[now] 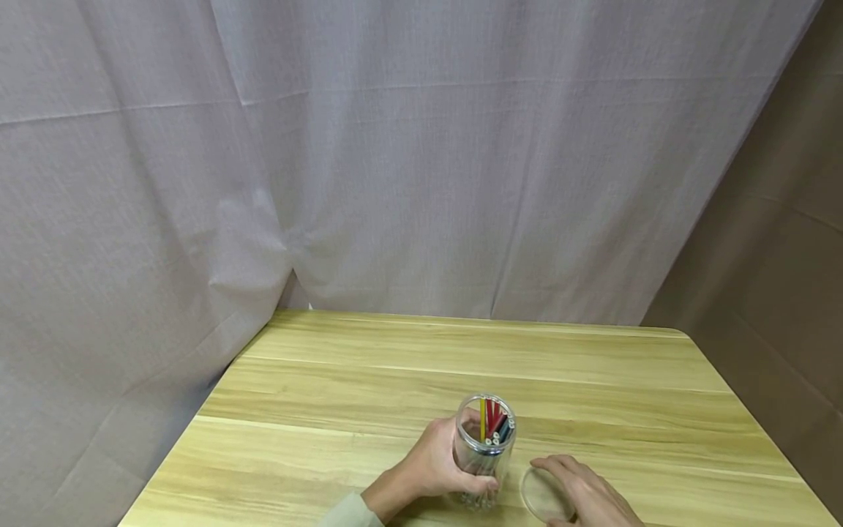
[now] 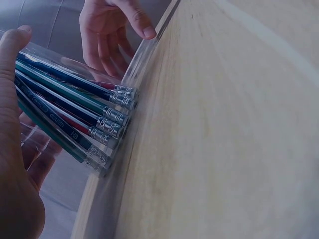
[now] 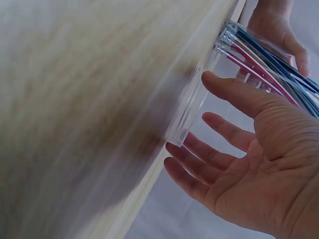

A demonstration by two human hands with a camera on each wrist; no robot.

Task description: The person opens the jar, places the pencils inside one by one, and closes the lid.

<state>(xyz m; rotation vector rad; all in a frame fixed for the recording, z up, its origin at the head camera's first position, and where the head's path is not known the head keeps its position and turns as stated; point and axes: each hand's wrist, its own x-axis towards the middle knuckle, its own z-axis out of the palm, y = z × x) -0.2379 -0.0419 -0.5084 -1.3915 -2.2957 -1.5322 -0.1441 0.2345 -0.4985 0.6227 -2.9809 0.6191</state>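
Note:
My left hand [image 1: 437, 457] grips a clear cylindrical jar [image 1: 469, 465] around its side, thumb along the front. The jar stands upright on the table with its mouth uncovered. Inside are several pencils [image 2: 70, 99] in blue, green, red and yellow, their metal eraser ends at the jar's bottom in the left wrist view. To the right of the jar, a round clear lid [image 1: 543, 495] lies flat on the tabletop. My right hand [image 3: 249, 144] is spread around that lid, thumb and fingers apart, fingertips right at its rim.
The wood-grain table [image 1: 369, 366] extends away to the back and both sides. A grey curtain [image 1: 421, 183] hangs behind it and along the left. A brown panel [image 1: 770, 293] stands along the right edge.

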